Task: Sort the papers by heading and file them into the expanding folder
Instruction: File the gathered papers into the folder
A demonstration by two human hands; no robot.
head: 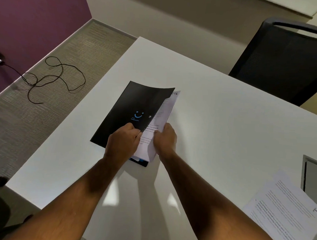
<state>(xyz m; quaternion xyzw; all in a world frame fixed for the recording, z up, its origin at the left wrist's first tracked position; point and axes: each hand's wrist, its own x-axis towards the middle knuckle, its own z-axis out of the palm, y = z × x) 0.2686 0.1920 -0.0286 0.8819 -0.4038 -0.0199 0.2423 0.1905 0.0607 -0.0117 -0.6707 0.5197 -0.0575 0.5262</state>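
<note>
Black expanding folder (129,107) lies mid-bench (217,122). Left hand (123,142) pinches its front flap, lifting it. Right hand (165,138) grips a printed paper (165,111), partly inside. More papers (284,212) near right bench edge.

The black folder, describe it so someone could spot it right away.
On the white table, look where both hands meet. The black folder lies there, its cover lifted by the left hand. Unlike the white papers at the right, it bears a blue smile logo.
</note>
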